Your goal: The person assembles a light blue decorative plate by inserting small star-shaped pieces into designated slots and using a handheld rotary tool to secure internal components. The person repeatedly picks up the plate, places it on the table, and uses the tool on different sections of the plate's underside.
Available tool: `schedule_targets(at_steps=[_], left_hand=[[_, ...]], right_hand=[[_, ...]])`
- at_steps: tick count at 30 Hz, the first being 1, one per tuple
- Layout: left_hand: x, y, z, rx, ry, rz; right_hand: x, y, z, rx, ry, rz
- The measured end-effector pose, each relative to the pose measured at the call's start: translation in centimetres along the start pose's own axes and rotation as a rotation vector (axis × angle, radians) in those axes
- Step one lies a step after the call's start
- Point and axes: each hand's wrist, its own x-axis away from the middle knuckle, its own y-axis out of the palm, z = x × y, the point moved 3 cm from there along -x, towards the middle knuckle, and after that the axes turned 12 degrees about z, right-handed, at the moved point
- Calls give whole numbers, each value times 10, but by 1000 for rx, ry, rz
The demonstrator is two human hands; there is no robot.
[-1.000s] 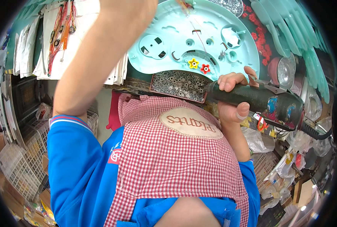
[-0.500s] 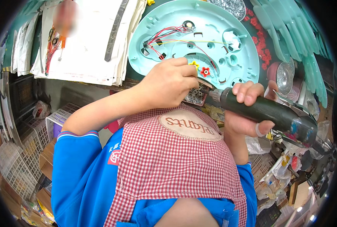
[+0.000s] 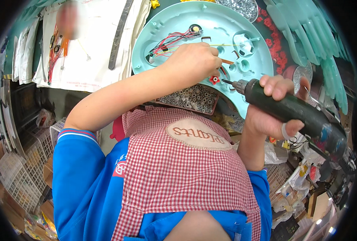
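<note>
My right hand (image 3: 272, 104) grips a dark electric screwdriver (image 3: 294, 108). The bit points left, its tip just right of a small red star-shaped piece (image 3: 214, 80) at the near inner edge of a turquoise curved plastic shell (image 3: 178, 20). Over the middle of that shell is my left hand (image 3: 196, 60), fingers pinched together. What they hold, if anything, is hidden. A thin orange-brown strip (image 3: 227, 62) shows beside the fingertips. Red and black wires (image 3: 172, 39) run inside the shell to a round black part (image 3: 195, 28).
A tray of small metal parts (image 3: 190, 98) lies between the shell and my apron. Far right are stacked turquoise pieces (image 3: 303, 28), small red pieces (image 3: 275, 48) and a dish of screws (image 3: 242, 9). White sheets (image 3: 90, 36) with more wires lie left.
Both hands have moved from the tray of metal parts: the left up over the shell, the right up and slightly right with the screwdriver, its bit now near the red star.
</note>
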Motion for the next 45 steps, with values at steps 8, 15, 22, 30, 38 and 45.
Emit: schedule_targets(at_steps=[8,15,22,30,38,45], left_hand=[[3,3,4,-31,179,78],[7,-8,10,33,141,146],[4,-10,8,81,203,97],[7,-5,16,109,106,183],[8,-4,2,262,-163,48],[-6,17,4,173,-112,-94]], right_hand=[[-14,4,8,-42,22,-11],[-14,8,1,-80,41,-21],[-12,6,-2,-118,50,-9],[-12,7,-3,-110,57,24],[-9,-24,-15,54,-8,78],[-4,-27,-18,138,-13,54]])
